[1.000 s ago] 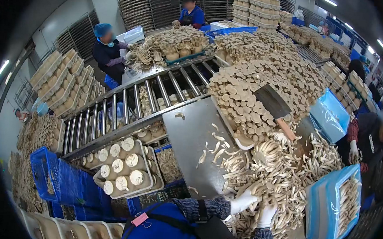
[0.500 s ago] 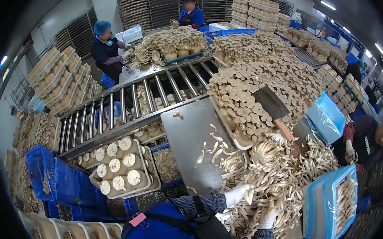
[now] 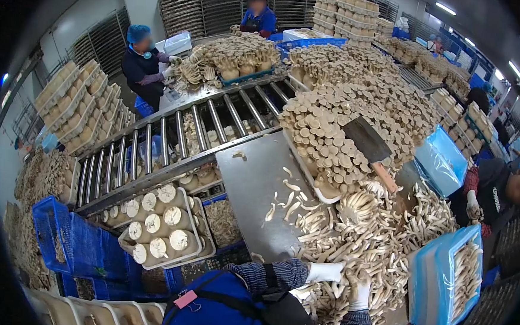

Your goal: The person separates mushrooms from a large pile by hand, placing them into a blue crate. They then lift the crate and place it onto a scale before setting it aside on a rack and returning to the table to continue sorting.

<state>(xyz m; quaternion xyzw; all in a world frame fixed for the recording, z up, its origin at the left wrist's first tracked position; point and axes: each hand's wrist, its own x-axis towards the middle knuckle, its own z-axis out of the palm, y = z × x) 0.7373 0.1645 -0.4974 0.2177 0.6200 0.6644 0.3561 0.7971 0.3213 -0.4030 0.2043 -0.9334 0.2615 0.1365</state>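
Loose, long-stemmed mushrooms (image 3: 379, 253) lie in a deep pile on the metal table in front of me. My left hand (image 3: 326, 272), in a white glove, reaches into the near side of the pile, its fingers closed around mushrooms. Close beside it, my right hand (image 3: 359, 291) is also gloved, fingers curled on mushrooms among the stems. Exactly which pieces each hand holds is hard to make out. A cleaver (image 3: 368, 139) with a wooden handle rests on the uncut mushroom clusters (image 3: 328, 125) beyond the pile.
To the right stands a blue-lined box (image 3: 437, 286) filled with mushrooms. A co-worker (image 3: 490, 194) is beyond it. On the left are a roller conveyor (image 3: 172, 145), a tray of bottles (image 3: 163, 231) and blue crates (image 3: 82, 244). Two more people work across the conveyor.
My left hand has shifted right, closer to my right hand, and the mushroom that showed at its fingertips no longer stands out. My right hand has moved slightly left.
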